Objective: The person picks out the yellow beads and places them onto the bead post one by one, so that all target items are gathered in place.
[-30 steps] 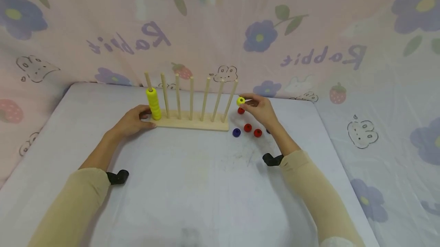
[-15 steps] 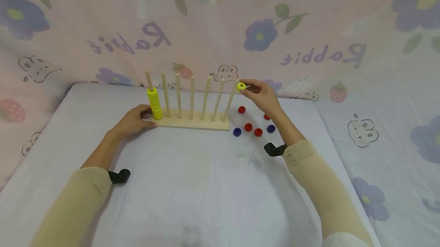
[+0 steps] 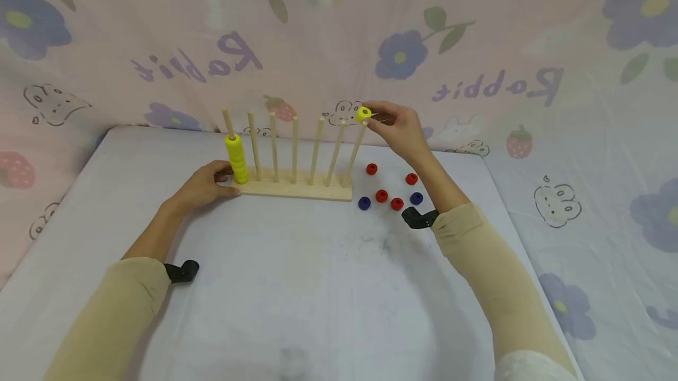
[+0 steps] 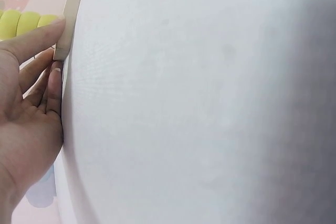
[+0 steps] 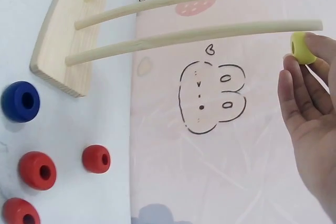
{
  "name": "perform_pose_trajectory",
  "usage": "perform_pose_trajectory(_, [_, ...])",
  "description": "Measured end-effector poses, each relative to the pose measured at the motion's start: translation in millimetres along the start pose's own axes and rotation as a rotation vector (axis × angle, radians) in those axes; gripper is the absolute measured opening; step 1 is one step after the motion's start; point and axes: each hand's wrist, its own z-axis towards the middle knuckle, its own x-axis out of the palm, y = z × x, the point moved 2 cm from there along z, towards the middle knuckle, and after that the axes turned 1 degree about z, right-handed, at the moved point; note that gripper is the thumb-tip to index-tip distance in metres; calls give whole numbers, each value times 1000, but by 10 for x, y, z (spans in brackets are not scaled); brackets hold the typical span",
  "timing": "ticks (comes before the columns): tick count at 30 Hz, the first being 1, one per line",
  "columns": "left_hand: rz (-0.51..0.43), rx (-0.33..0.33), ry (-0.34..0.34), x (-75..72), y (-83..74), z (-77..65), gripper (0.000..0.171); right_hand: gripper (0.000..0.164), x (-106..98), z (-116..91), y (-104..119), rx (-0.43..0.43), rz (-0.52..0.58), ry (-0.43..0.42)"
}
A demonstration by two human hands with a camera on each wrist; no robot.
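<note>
A wooden peg rack (image 3: pixel 295 191) with several upright pegs stands at the back of the table. Yellow beads (image 3: pixel 236 160) are stacked on its leftmost peg. My left hand (image 3: pixel 205 185) grips the left end of its base, thumb in front; the left wrist view shows this thumb (image 4: pixel 39 40) against the wooden edge. Between thumb and fingertips my right hand (image 3: pixel 399 128) pinches a yellow bead (image 3: pixel 363 114), raised by the top of the rightmost peg (image 3: pixel 356 148). In the right wrist view, this yellow bead (image 5: pixel 303 48) is beside the peg's tip, not on it.
Loose red beads (image 3: pixel 381 195) and two blue beads (image 3: pixel 364 203) lie on the white table right of the rack, below my right forearm. A fabric backdrop (image 3: pixel 318 45) with flowers and rabbits hangs close behind. A black wrist mount (image 3: pixel 418 218) juts from my right wrist.
My right hand has lifted the yellow bead up from beside the red beads and moved it slightly left to the top of the rightmost peg. My left hand stays on the base.
</note>
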Motion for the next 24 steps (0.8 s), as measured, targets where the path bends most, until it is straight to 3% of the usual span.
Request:
perform_pose_trajectory(13, [-3,4,0,-2,50,7,78,32,100,284,359,-78,65,21])
perform_pose_trajectory(24, [2,-12,5,15,19,-12,79,29,313,417,644,-108,88,84])
